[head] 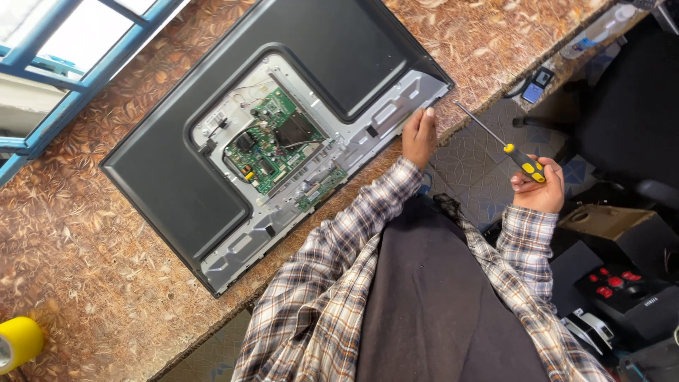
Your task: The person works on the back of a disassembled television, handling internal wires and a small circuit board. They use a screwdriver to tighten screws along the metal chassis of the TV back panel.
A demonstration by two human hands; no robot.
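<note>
Lying face-down at frame centre on mottled brown stone bench (85, 283): black flat-panel television (233, 134), back cover already off, green circuit board (272, 141) exposed, not yet removed. Left hand (420, 134) flat, fingers extended, on lower edge; right hand (541, 185) closed around yellow-and-black-handled screwdriver (503, 145).

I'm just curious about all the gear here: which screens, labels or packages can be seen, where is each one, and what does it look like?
Flat television: face down on the brown counter, black back, metal frame and green board exposed; left hand on its edge.
White sticker: small, on the metal frame, beside the green board.
Small gadget with blue screen: counter edge, beyond the right hand holding the screwdriver.
</note>
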